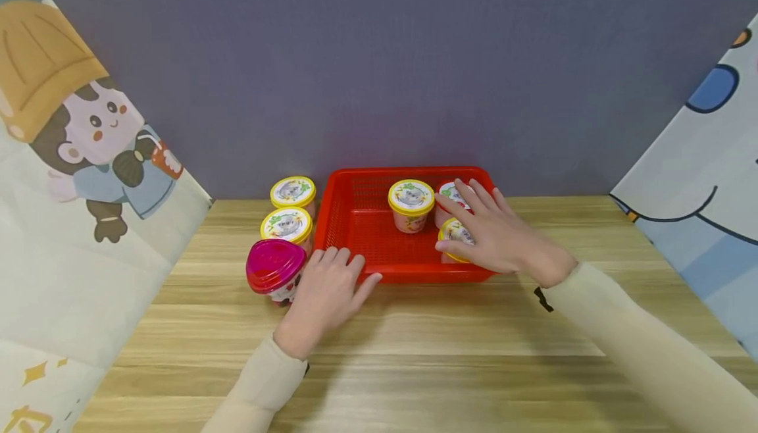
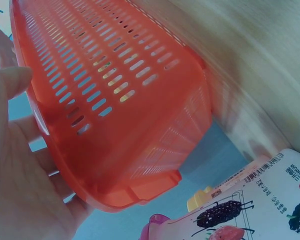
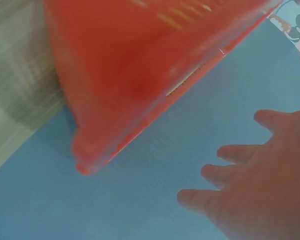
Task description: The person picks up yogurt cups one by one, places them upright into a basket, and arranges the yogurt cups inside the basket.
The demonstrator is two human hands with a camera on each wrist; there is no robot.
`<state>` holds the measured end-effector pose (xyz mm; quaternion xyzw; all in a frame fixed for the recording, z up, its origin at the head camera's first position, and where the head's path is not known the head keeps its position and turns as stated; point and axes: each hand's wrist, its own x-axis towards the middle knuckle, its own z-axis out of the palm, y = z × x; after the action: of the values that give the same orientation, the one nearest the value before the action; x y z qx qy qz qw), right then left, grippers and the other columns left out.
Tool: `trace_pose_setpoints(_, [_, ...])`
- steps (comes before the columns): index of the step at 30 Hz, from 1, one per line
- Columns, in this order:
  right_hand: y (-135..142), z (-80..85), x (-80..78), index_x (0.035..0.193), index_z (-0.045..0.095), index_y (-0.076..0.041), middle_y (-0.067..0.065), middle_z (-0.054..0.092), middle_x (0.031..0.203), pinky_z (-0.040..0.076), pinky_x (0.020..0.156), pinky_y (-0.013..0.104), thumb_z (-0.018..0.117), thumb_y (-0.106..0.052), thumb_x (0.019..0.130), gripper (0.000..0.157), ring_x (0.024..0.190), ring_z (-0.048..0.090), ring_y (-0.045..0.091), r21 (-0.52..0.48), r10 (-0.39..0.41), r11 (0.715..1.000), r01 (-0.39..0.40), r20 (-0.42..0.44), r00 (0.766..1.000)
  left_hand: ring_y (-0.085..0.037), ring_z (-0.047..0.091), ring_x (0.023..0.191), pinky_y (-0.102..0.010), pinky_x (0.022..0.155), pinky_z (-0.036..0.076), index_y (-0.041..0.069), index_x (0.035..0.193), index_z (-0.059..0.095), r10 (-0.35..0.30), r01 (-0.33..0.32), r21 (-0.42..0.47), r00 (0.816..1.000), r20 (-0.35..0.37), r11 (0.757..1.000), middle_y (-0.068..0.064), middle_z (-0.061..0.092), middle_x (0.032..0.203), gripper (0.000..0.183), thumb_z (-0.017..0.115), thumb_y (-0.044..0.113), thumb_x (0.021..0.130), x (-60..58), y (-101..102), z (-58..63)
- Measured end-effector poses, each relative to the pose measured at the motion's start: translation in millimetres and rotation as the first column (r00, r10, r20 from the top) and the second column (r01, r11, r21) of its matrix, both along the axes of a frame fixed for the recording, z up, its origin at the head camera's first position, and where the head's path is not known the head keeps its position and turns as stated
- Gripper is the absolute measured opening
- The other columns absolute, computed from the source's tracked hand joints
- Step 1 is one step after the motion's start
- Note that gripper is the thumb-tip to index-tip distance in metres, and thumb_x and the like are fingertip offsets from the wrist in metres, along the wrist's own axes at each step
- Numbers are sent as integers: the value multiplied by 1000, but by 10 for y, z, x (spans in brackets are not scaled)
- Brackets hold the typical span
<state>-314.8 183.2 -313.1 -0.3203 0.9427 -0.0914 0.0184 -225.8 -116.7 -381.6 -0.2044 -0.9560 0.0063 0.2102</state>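
A red plastic basket (image 1: 408,275) with slotted walls stands against the back wall. My left hand (image 1: 331,288) holds its front left rim, fingers over the edge and thumb on the outside in the left wrist view. Inside the basket are a yellow-lidded cup (image 1: 411,206), a red-rimmed cup (image 1: 448,191) and another yellow-lidded cup (image 1: 454,230). Over the latter two hovers my right hand (image 1: 494,232), fingers spread and partly hiding them. The right wrist view has this hand (image 3: 270,175) apart from the basket's rim, holding nothing.
Left of the basket, two yellow-lidded cups (image 1: 293,191) stand in a row behind a berry-printed cup with a magenta domed lid (image 1: 275,265). The grey back wall (image 1: 379,77) and cartoon-printed side panels (image 1: 77,124) border the wooden table (image 1: 450,367).
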Motion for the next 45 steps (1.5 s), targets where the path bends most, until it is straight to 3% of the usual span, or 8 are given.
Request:
trace_pose_setpoints(7, [72,-105,113,163,23,-25,10,0,171,2,118,65,45,-74,94,87,155,-1,39,-22,-8,1000,8,-19,1000,-26,56,77,-39,74,44,11,93,66,1,-1,-5,1000,3,1000,-7,60,81,45,51,53,100,-2,5,9])
trace_pose_setpoints(14, [126,-193,212,162,24,-32,11,3,170,6,118,66,46,-72,96,81,156,1,35,-54,-6,999,3,-44,999,-25,56,78,-39,74,44,11,95,67,5,-5,-8,1000,9,1000,-7,61,82,46,51,54,100,-3,9,17])
trace_pose_setpoints(21, [159,-275,282,161,29,-29,19,19,166,11,119,64,52,-66,96,79,154,12,39,-113,-8,994,-1,-82,997,-25,56,78,-39,74,44,12,94,67,5,-5,-5,1000,8,1000,-7,61,83,46,51,54,100,-7,4,18])
trace_pose_setpoints(27, [186,-357,346,154,43,-19,19,37,156,24,114,66,61,-59,95,74,146,29,41,-164,-15,987,-5,-121,992,-25,56,78,-39,75,45,11,95,67,9,-9,-8,1000,19,1000,-7,61,83,46,51,54,100,-4,9,16])
trace_pose_setpoints(33, [208,-425,425,152,47,-17,15,44,149,36,106,65,63,-58,95,72,136,39,37,-208,-41,978,17,-115,993,-25,56,79,-39,75,45,12,96,68,11,-10,-11,1000,21,1000,-7,62,84,46,51,54,100,-1,12,13])
trace_pose_setpoints(45, [208,-523,477,130,63,-8,14,56,122,44,92,51,79,-44,86,59,109,50,30,-275,-72,962,3,-245,967,-24,56,80,-39,77,45,12,98,68,23,-23,-7,999,41,1000,-7,63,86,45,51,54,100,4,17,15])
